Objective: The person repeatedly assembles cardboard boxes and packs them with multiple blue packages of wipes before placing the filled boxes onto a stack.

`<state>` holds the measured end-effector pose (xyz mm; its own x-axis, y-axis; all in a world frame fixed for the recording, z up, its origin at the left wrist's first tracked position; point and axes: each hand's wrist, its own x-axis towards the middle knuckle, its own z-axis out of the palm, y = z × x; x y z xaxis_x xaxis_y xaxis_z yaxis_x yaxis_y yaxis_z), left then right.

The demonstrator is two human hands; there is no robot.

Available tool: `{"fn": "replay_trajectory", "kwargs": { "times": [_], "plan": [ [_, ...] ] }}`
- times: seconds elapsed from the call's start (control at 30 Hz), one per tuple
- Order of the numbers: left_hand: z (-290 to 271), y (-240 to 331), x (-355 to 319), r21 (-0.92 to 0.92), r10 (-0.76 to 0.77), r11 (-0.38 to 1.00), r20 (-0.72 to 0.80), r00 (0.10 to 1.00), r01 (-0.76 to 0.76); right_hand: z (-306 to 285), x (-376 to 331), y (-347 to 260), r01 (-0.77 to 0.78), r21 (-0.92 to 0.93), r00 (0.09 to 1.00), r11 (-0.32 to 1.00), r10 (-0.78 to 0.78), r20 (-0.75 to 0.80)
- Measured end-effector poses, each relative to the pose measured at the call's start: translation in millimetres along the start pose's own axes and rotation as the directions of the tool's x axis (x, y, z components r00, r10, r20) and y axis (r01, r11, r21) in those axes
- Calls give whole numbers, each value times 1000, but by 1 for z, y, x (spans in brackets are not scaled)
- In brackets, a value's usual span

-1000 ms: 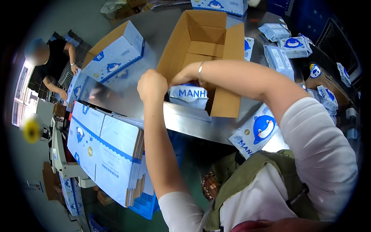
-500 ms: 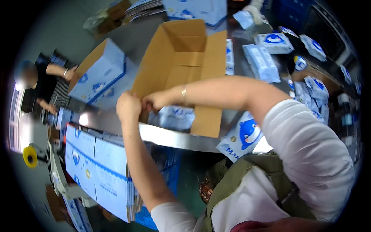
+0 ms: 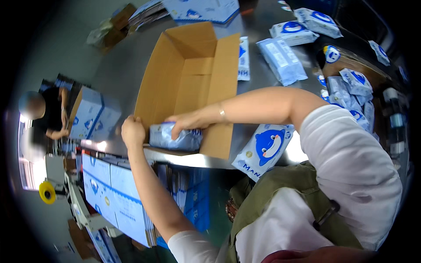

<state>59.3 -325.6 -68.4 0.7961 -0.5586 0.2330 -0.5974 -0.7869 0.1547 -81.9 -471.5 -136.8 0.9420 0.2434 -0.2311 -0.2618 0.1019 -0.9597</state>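
Note:
An open brown cardboard box (image 3: 184, 94) lies on the metal table in front of me. My left hand (image 3: 133, 131) is closed around the near left corner of its wall. Inside the near end rests a soft white-and-blue pack (image 3: 160, 138), lying crosswise. My right hand (image 3: 188, 122) reaches over the box's right flap and grips the top of this pack, thumb and fingers over it. Its underside is hidden. By the table's near edge, right of the box, lies another soft pack (image 3: 267, 147) with a blue whale print.
More soft packs (image 3: 283, 59) lie on the metal table (image 3: 116, 74) at the right. A carton (image 3: 351, 61) there holds several. Flattened blue-white cartons (image 3: 116, 193) stand at the lower left. At far left, a person (image 3: 52, 111) handles a blue-white carton (image 3: 87, 114).
My right hand has moved from the box's left wall onto the pack inside. That pack now sits against the left wall. The person at left has drawn their carton away from the table.

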Motion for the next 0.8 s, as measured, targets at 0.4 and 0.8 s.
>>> {"fn": "replay_trajectory", "kwargs": {
  "times": [0.4,0.8],
  "plan": [
    [-43,10,-39,-266,-29,957,-480,877,-114,-1,-82,-52,307,-949,505,66,-857,104],
    [48,207,-235,-374,418,891,451,789,-259,-165,-285,70,-781,-352,226,515,-292,-929]
  ]
}}
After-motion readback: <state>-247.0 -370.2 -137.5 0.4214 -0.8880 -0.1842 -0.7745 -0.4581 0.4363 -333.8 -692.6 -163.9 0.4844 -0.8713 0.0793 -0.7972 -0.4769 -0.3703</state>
